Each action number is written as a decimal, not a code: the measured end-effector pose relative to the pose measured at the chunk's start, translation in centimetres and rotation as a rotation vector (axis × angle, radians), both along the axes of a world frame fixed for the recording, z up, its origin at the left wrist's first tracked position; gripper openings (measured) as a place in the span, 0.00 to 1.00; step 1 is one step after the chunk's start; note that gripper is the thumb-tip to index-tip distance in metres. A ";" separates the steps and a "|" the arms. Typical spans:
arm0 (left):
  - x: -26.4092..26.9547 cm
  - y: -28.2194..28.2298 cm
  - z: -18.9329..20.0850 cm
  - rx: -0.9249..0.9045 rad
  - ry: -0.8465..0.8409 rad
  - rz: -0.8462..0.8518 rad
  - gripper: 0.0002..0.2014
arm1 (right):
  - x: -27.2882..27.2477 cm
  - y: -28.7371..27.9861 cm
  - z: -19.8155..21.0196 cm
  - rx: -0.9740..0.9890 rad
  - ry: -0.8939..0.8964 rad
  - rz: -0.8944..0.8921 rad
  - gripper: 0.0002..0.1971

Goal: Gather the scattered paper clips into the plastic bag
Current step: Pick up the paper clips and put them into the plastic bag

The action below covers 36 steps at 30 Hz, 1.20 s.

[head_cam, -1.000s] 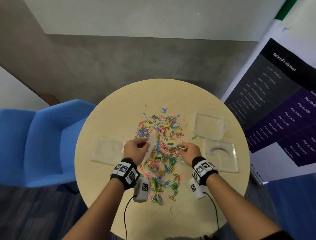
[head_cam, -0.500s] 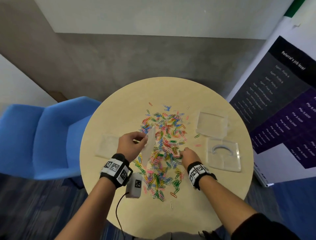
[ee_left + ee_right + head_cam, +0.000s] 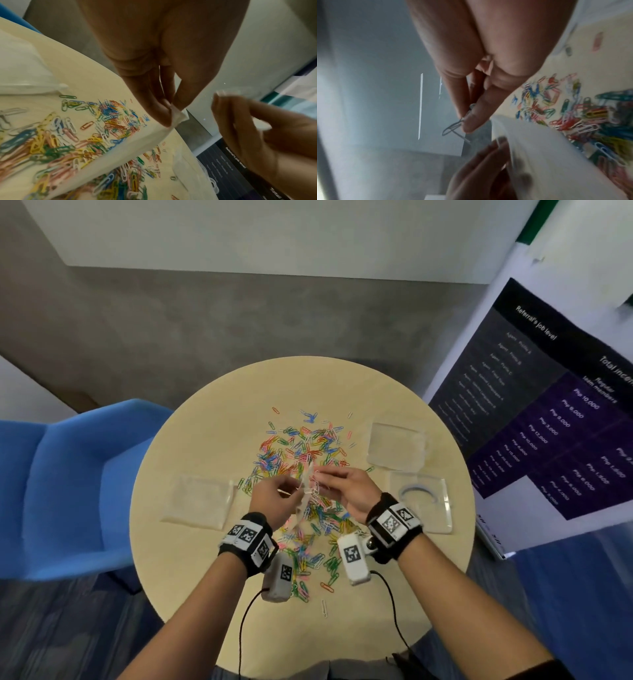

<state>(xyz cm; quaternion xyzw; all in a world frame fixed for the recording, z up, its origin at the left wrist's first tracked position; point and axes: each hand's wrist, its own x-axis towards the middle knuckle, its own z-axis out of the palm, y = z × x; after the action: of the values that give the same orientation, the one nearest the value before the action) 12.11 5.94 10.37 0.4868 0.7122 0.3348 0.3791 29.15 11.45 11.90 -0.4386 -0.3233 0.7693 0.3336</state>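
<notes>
A round table (image 3: pixel 191 460) carries a heap of coloured clips (image 3: pixel 301 450) at its middle, flat clear bags to either side. Over the heap, the left hand (image 3: pixel 270 501) pinches the top corner of a bag (image 3: pixel 130 146) between thumb and fingers; only the left wrist view shows that pinch closely. The right hand (image 3: pixel 349 491) is beside the bag's mouth. Only the right wrist view shows it pinching a few pale clips (image 3: pixel 453 127) between thumb and fingertip.
</notes>
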 end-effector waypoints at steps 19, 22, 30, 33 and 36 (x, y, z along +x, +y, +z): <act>-0.9 -0.4 1.9 0.201 0.111 0.002 0.07 | -3.7 -0.5 -0.4 0.477 -0.720 0.289 0.12; -1.9 -0.7 1.5 0.171 0.108 0.022 0.08 | -3.6 -0.8 0.2 0.654 -0.716 0.402 0.11; -5.0 -2.6 1.5 0.173 0.056 0.211 0.05 | 0.8 -2.5 -5.4 0.510 -0.980 0.315 0.19; -5.8 -3.8 1.5 0.170 0.038 0.232 0.05 | 2.1 -4.3 -10.0 0.335 -1.370 0.696 0.54; -6.4 -4.8 1.3 0.158 0.043 0.245 0.05 | 1.0 -5.8 -11.7 0.464 -1.407 0.638 0.57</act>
<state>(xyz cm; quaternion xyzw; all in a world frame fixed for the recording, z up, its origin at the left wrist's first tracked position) 5.68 1.18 11.68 0.4317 0.7455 0.4233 0.2807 30.14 5.62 0.17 -0.6263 -0.7189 0.2843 -0.1011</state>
